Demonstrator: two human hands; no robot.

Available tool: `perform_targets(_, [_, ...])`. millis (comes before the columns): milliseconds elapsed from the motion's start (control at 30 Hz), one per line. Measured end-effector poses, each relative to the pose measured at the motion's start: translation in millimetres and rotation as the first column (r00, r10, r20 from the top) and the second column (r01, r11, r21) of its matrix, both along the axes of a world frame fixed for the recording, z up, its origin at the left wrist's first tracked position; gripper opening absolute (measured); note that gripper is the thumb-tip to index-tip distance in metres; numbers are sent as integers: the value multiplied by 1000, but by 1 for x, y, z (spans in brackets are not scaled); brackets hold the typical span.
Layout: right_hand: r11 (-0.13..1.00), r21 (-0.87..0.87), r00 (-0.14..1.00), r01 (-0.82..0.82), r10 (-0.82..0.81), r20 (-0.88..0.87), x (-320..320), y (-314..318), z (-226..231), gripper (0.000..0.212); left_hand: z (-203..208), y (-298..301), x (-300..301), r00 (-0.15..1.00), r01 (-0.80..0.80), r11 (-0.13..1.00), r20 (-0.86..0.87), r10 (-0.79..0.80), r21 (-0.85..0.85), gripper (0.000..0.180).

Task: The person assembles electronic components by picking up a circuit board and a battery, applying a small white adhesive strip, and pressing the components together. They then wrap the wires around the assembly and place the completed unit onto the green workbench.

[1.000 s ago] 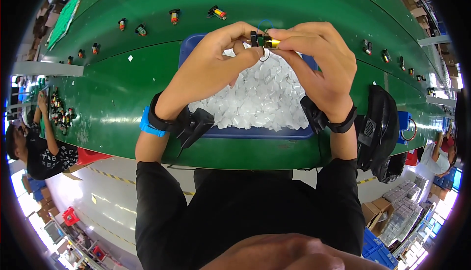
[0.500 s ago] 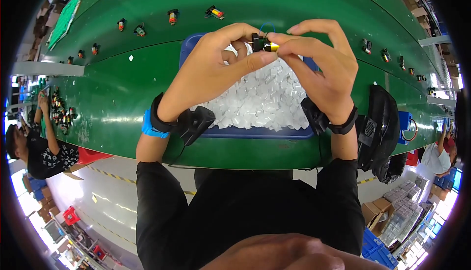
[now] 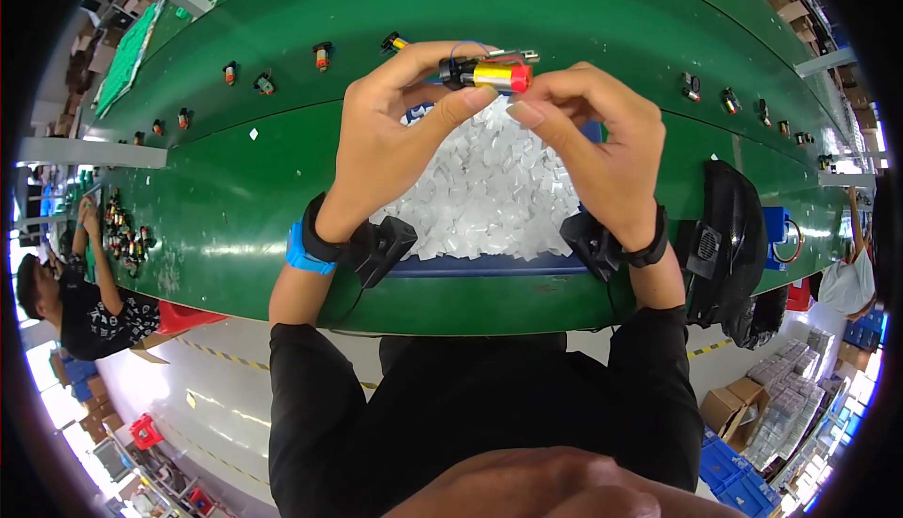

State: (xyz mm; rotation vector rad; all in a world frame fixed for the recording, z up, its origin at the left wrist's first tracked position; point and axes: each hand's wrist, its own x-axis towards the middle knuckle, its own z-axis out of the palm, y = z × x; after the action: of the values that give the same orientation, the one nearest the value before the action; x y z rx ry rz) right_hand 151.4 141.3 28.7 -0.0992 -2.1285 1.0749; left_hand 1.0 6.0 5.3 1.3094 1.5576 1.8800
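My left hand (image 3: 390, 118) pinches a small battery assembly (image 3: 497, 77) between thumb and fingers. Its black end sits in my grip, and its yellow cylinder with a red cap points right. A thin blue wire loops above it, and a narrow strip with metal ends lies along its upper side. My right hand (image 3: 602, 132) is just beside the red cap, thumb and index finger drawn together; whether something small is between them is hidden. Below both hands, a blue tray (image 3: 489, 267) is heaped with small whitish translucent pieces (image 3: 489, 203).
Similar assemblies (image 3: 323, 56) stand spaced along the green bench (image 3: 235, 264). A black bag (image 3: 734, 236) and a blue box (image 3: 777, 236) are at the right. On the left, another person (image 3: 80, 302) works beside a pile of assemblies (image 3: 127, 236).
The battery assembly has turned, bringing its red cap and strip into sight. My hands have shifted slightly left, and my right fingers have moved from the yellow part to beside the cap.
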Motion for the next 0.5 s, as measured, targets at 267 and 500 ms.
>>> perform_targets(267, [963, -270, 999, 11, 3, 53, -6, 0, -6, 18, 6, 2, 4, 971, -100, 995, -216, 102, 21, 35])
perform_targets(500, [830, -549, 967, -103, 212, 139, 2, 6, 5, 20, 15, -2, 7, 835, -191, 977, -507, 212, 95, 37])
